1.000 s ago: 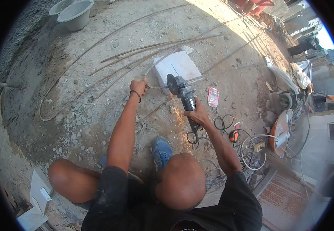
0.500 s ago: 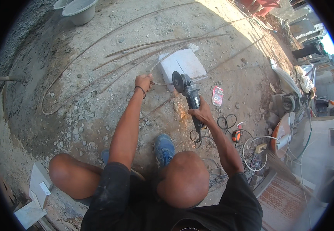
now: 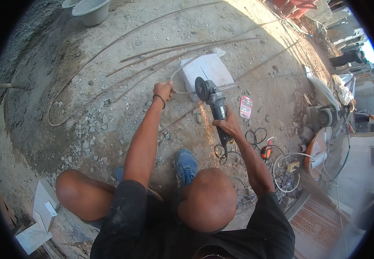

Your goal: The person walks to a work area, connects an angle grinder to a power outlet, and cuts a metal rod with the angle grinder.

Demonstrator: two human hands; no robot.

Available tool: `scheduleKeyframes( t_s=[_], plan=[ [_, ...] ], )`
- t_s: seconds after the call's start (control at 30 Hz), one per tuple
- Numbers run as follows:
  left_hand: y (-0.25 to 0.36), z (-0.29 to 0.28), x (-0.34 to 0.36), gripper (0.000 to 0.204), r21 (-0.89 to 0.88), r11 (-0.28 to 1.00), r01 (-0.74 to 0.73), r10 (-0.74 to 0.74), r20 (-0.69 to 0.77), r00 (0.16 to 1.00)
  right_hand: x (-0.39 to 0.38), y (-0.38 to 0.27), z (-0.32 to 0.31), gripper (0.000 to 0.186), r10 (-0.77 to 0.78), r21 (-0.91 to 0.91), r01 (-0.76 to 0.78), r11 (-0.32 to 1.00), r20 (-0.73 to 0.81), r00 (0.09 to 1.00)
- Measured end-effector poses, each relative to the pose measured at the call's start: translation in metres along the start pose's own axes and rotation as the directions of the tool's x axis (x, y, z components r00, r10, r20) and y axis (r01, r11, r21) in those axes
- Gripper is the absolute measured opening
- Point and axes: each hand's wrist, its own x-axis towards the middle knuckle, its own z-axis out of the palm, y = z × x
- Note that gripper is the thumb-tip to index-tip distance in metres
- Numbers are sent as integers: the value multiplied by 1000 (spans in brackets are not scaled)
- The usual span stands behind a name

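Observation:
My right hand is closed round the body of a black angle grinder. Its dark disc stands on edge over the near side of a pale block lying on the ground. Orange sparks stream from below the disc toward my shoes. With my left hand, fingers wrapped, I grip a thin metal rod that runs across the block under the disc. The exact contact point is hidden behind the disc.
Several long metal rods lie on the gravelly ground beyond my left hand. A red and clear package, an orange tape measure and coiled cables lie to the right. Grey tubs stand at the far left.
The spark stream has become longer and denser, reaching farther toward my feet. The view has shifted slightly; both hands keep their grips and nearly the same places.

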Motion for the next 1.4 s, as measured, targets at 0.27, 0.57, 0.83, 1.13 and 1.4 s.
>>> scheduleKeyframes(
  t_s=[0.27, 0.57, 0.83, 1.13, 1.4],
  plan=[
    [3, 1, -6, 26, 33, 999, -1, 0, 22, 1000, -2, -4, 2, 61, 18, 32, -17, 999, -33, 999],
    [2, -3, -4, 24, -30, 999, -21, 21, 6, 1000, -6, -14, 2, 65, -3, 0, 3, 1000, -24, 1000],
    [4, 3, -6, 24, -20, 1000, -8, 9, 13, 1000, 0, 3, 2, 61, -42, -20, 41, 999, -63, 997],
    [4, 2, -7, 23, -24, 999, -26, 26, 8, 1000, 3, 8, 3, 71, 2, -13, -2, 1000, -7, 1000],
    [7, 2, -9, 23, -31, 1000, -1, 1, 12, 1000, -2, -7, -2, 66, 16, -19, -16, 1000, -16, 1000]
  ],
)
